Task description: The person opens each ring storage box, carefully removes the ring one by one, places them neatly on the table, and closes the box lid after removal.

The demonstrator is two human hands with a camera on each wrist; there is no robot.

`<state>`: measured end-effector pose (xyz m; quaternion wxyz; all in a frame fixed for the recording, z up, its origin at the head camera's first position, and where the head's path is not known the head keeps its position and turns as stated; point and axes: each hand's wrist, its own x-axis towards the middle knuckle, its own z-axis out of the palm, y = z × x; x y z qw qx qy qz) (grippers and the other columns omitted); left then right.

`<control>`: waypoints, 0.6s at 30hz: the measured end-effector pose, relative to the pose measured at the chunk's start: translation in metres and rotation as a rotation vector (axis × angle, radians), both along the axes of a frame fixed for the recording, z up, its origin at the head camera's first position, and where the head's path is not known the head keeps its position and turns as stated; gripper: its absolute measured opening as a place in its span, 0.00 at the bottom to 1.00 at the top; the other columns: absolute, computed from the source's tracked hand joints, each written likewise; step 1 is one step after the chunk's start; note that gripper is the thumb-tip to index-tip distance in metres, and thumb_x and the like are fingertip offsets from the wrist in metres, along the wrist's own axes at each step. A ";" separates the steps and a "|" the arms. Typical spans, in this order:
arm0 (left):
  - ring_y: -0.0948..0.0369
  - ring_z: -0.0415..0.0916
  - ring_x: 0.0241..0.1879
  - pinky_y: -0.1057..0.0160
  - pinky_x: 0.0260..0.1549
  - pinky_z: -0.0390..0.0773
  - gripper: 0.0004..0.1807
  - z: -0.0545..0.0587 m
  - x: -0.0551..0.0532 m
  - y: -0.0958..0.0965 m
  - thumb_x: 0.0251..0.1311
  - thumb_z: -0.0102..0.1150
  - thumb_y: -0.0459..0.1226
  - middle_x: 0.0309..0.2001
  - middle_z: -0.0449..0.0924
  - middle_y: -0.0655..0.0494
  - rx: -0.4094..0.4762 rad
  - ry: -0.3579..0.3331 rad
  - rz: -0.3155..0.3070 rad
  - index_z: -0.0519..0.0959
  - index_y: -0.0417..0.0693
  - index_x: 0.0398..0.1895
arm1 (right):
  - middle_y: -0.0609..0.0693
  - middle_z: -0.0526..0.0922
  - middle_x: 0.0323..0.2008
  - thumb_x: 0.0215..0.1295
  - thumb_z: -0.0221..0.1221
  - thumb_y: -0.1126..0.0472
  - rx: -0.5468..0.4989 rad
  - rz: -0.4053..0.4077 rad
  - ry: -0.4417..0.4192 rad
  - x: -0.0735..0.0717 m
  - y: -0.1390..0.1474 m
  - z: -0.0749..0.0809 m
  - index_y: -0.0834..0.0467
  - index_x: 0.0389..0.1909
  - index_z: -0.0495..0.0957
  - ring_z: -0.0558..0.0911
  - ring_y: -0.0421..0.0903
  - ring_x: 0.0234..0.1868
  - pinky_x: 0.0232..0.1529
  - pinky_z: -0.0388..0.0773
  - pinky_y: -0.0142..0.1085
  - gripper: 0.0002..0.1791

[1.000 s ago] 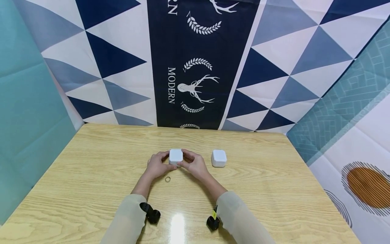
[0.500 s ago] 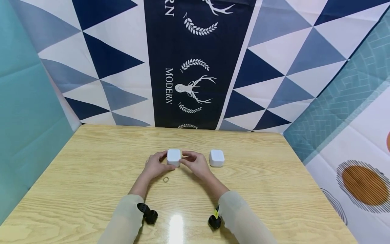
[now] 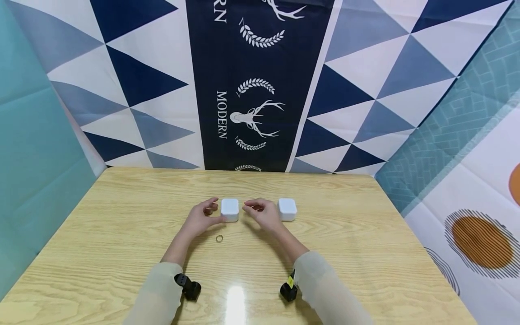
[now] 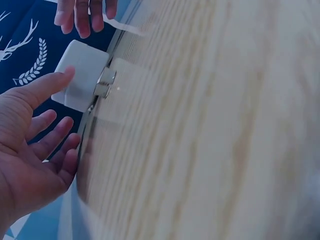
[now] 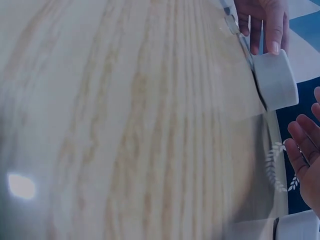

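Observation:
A white box with rounded corners (image 3: pixel 229 209) stands on the wooden table between my two hands. My left hand (image 3: pixel 200 220) is at its left side, thumb tip right by the front corner and the other fingers spread away from it. To the right of the box, my right hand (image 3: pixel 266 214) hovers with loosely bent fingers and holds nothing. A second white box (image 3: pixel 287 209), much like the first, stands just beyond the right hand's knuckles. In front of the first box lies a small metal ring (image 3: pixel 219 241), seen larger in the left wrist view (image 4: pixel 105 82).
The pale wooden table (image 3: pixel 349 253) ends at a patterned cloth (image 3: pixel 248 90) along the back. Teal cloth (image 3: pixel 40 135) hangs on the left side, and another printed cloth is on the right. Both sleeves carry black wrist cameras (image 3: pixel 191 289).
Both hands have come away from the first white box, the left fingers opening to the left and the right hand drawing off to the right. The boxes and ring stay in place.

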<state>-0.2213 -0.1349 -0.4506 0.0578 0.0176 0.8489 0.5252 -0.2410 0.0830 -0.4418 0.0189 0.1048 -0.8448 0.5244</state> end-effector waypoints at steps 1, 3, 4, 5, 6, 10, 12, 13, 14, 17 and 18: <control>0.47 0.69 0.56 0.48 0.55 0.69 0.42 0.001 0.001 -0.001 0.49 0.69 0.44 0.59 0.73 0.42 0.004 0.001 0.006 0.63 0.47 0.68 | 0.52 0.86 0.36 0.57 0.64 0.58 0.006 -0.002 0.003 0.000 0.001 0.001 0.57 0.38 0.85 0.79 0.38 0.32 0.35 0.76 0.29 0.09; 0.47 0.70 0.55 0.49 0.55 0.70 0.41 0.002 0.002 -0.002 0.50 0.69 0.44 0.59 0.73 0.44 0.008 0.004 0.014 0.63 0.48 0.68 | 0.51 0.86 0.36 0.57 0.64 0.58 0.002 -0.003 0.004 0.001 0.002 0.003 0.56 0.37 0.85 0.79 0.37 0.32 0.35 0.76 0.29 0.09; 0.48 0.70 0.55 0.50 0.54 0.70 0.41 0.004 0.003 -0.002 0.50 0.68 0.45 0.59 0.73 0.45 0.004 0.010 0.014 0.63 0.48 0.68 | 0.51 0.86 0.36 0.57 0.64 0.59 -0.011 0.002 0.010 0.001 0.002 0.004 0.57 0.37 0.85 0.78 0.36 0.31 0.34 0.75 0.27 0.09; 0.48 0.70 0.55 0.50 0.53 0.71 0.40 0.005 0.004 -0.003 0.51 0.68 0.45 0.59 0.73 0.45 0.002 0.017 0.012 0.63 0.49 0.68 | 0.53 0.86 0.37 0.57 0.64 0.60 -0.025 0.010 0.002 0.004 0.003 0.009 0.58 0.38 0.84 0.79 0.38 0.32 0.34 0.75 0.27 0.09; 0.48 0.69 0.56 0.50 0.53 0.71 0.40 0.006 0.004 -0.003 0.51 0.68 0.45 0.59 0.73 0.46 0.002 0.019 0.013 0.63 0.50 0.68 | 0.55 0.86 0.37 0.58 0.64 0.60 -0.035 0.021 0.004 0.007 0.003 0.014 0.60 0.38 0.84 0.78 0.38 0.31 0.33 0.75 0.27 0.10; 0.49 0.68 0.57 0.51 0.51 0.72 0.39 0.011 0.007 -0.004 0.53 0.66 0.46 0.59 0.72 0.46 -0.002 0.046 0.005 0.63 0.49 0.68 | 0.58 0.85 0.36 0.57 0.64 0.61 -0.083 0.034 0.004 0.006 0.007 0.017 0.63 0.39 0.83 0.78 0.39 0.30 0.31 0.74 0.26 0.12; 0.48 0.67 0.58 0.51 0.51 0.73 0.39 0.014 0.008 -0.003 0.54 0.66 0.46 0.60 0.72 0.46 0.000 0.054 0.006 0.63 0.48 0.68 | 0.58 0.85 0.36 0.56 0.65 0.60 -0.086 0.022 0.004 0.003 0.008 0.014 0.62 0.39 0.84 0.77 0.38 0.29 0.30 0.74 0.26 0.12; 0.48 0.67 0.58 0.52 0.50 0.73 0.38 0.016 0.009 -0.002 0.54 0.65 0.45 0.60 0.72 0.46 0.001 0.059 0.009 0.63 0.48 0.68 | 0.56 0.86 0.36 0.56 0.65 0.60 -0.087 0.012 0.004 0.001 0.010 0.010 0.60 0.38 0.84 0.77 0.37 0.28 0.30 0.74 0.26 0.11; 0.48 0.67 0.58 0.52 0.50 0.74 0.38 0.017 0.010 -0.001 0.54 0.65 0.45 0.60 0.72 0.46 0.004 0.062 0.013 0.63 0.48 0.68 | 0.55 0.86 0.35 0.56 0.65 0.60 -0.083 0.008 0.007 0.001 0.010 0.010 0.60 0.38 0.84 0.77 0.36 0.28 0.30 0.74 0.27 0.10; 0.48 0.68 0.57 0.52 0.49 0.74 0.38 0.021 0.012 0.002 0.54 0.65 0.45 0.60 0.72 0.46 -0.004 0.078 0.020 0.63 0.48 0.68 | 0.54 0.86 0.36 0.56 0.65 0.60 -0.073 0.000 0.007 0.002 0.011 0.013 0.59 0.38 0.84 0.77 0.36 0.28 0.31 0.74 0.27 0.10; 0.48 0.68 0.57 0.52 0.49 0.74 0.38 0.022 0.013 0.003 0.54 0.65 0.44 0.60 0.72 0.46 -0.006 0.082 0.023 0.63 0.48 0.68 | 0.55 0.86 0.36 0.56 0.65 0.60 -0.073 0.000 0.005 0.002 0.012 0.014 0.59 0.38 0.84 0.77 0.36 0.28 0.31 0.74 0.26 0.10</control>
